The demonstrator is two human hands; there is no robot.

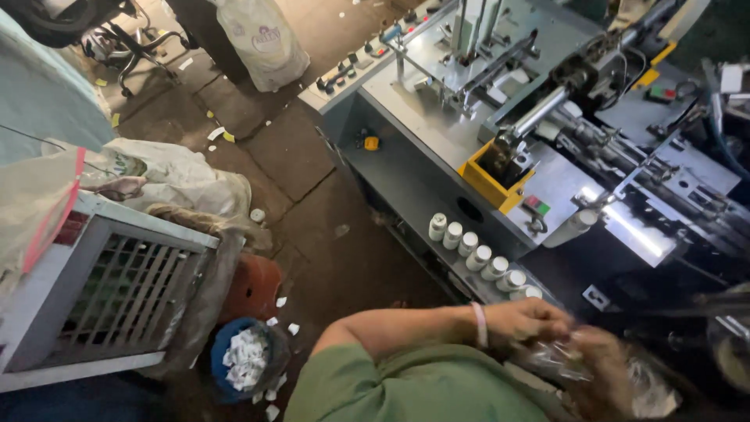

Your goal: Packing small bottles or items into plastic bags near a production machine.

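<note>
Both hands, left hand (pixel 527 319) & right hand (pixel 601 355), clutch crinkly clear plastic bag (pixel 558 358) near machine ledge's front edge; blurred, could knock white bottles (pixel 478 256) off.

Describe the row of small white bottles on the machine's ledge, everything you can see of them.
The row of small white bottles stands upright on the grey machine ledge, seven or so in a diagonal line running toward the person's left hand. They look like plastic, cylindrical, with round white caps. Neighbours stand close or touching; the nearest one lies just above the hand, contact unclear. A further white bottle stands apart, higher on the machine.
</note>
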